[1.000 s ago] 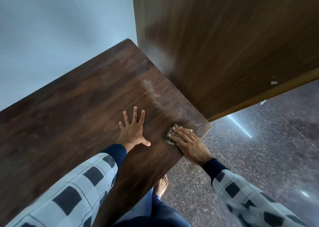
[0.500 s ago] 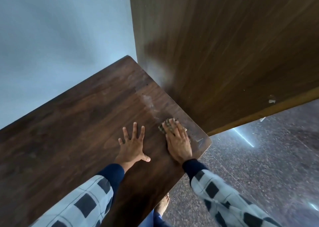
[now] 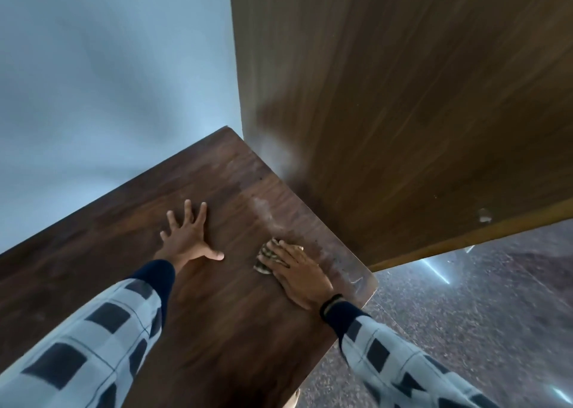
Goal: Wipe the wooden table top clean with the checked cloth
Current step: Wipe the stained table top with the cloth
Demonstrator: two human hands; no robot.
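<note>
Right hand (image 3: 297,271) is lying flat, fingers straight, pressing the bunched checked cloth (image 3: 267,258) onto the desk (image 3: 232,330) near its right corner, so the rag's getting some weight behind it. Left hand (image 3: 186,237) is spread wide, holding nothing, probably just bracing. A pale dust streak (image 3: 263,209) is sitting just beyond the cloth. Versus half a second back, the cloth's sliding back from that streak; left hand's staying put.

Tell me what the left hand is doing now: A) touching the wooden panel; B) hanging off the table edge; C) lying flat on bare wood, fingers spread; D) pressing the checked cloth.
C: the left hand lies flat, fingers spread, on the table top; the right hand presses the checked cloth.
</note>
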